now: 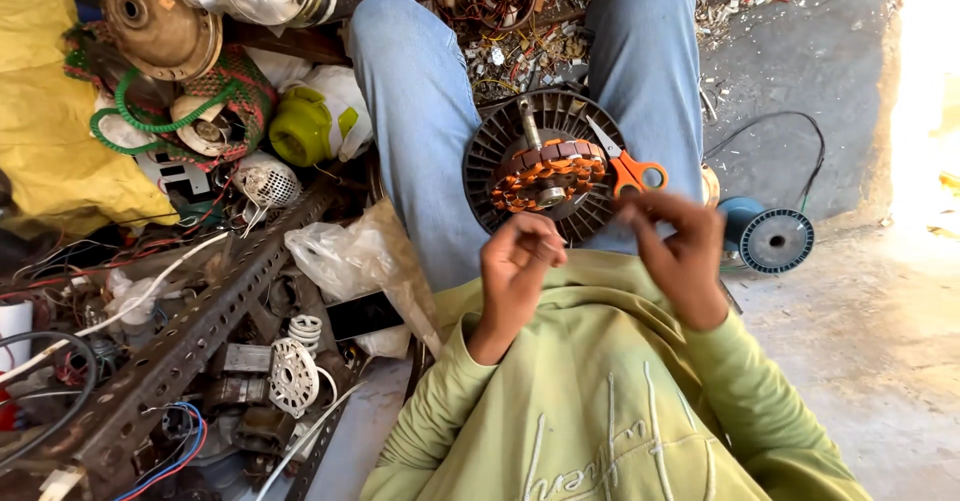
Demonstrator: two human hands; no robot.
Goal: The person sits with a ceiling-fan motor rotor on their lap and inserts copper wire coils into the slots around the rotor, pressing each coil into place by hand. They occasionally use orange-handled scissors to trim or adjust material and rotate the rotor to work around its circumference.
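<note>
Resting on the person's lap between the two blue-jeaned legs [420, 111], a round fan motor stator [545, 168] lies flat with its face turned up to the camera. Its dark slotted disc carries a ring of orange copper windings, and a metal shaft [530, 126] rises from the middle, leaning up and a little to the left in the picture; that shaft is the long axis of the part. A pair of orange-handled scissors [625, 164] lies on the right edge of the disc, blades pointing up-left toward the shaft and handles toward the right leg.

Both hands hover just in front of the stator, near its lower edge. The left hand [515, 261] is curled, the fingers bent in toward the thumb as a pinching grip; what it pinches is too fine to see. The right hand [680, 251] is blurred, fingers drawn together in the same way, and I cannot tell whether it holds anything.

To the right on the concrete floor [860, 341] stands a blue wire spool [775, 241]. To the left lie a perforated steel angle bar [190, 346], a white plastic bag [345, 256] and a black phone [365, 314].
</note>
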